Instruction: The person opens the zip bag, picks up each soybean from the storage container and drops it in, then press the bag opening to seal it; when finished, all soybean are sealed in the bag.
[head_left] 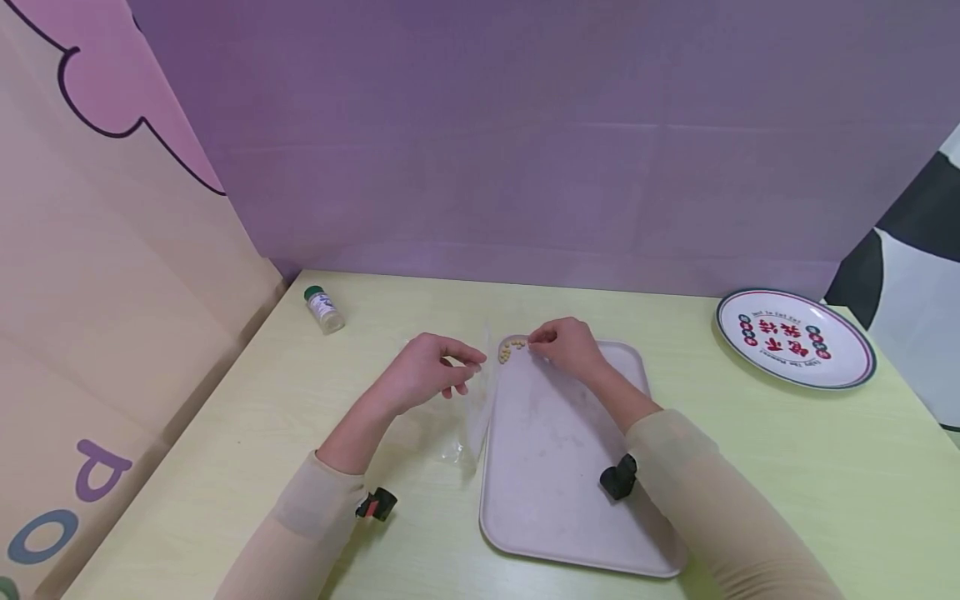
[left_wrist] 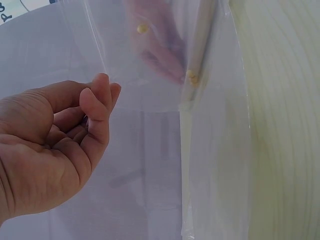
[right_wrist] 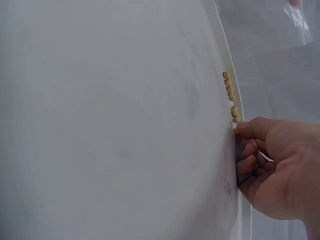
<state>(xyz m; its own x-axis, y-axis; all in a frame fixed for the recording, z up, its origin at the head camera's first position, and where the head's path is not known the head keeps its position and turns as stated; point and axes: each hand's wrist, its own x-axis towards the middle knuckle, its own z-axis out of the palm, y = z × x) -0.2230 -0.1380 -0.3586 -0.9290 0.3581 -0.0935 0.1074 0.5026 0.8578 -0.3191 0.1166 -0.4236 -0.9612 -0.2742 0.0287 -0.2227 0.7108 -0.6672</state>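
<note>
My left hand [head_left: 431, 372] pinches the edge of a clear plastic bag [head_left: 477, 421], which hangs upright beside the tray's left edge. The left wrist view shows soybeans [left_wrist: 142, 29] through the film. At the far end of the pale tray [head_left: 562, 475], my right hand [head_left: 570, 346] bends down to the rim. Its thumb and finger [right_wrist: 246, 129] pinch at a soybean [right_wrist: 236, 131], largely hidden by the fingertips. Several more soybeans [right_wrist: 229, 86] lie in a row along the rim, around the tray's far left corner.
A small clear bottle [head_left: 324, 311] with a green cap lies at the back left of the table [head_left: 405, 308]. An oval plate [head_left: 797, 339] with red lettering sits at the back right. A purple backdrop [head_left: 525, 167] stands behind the table.
</note>
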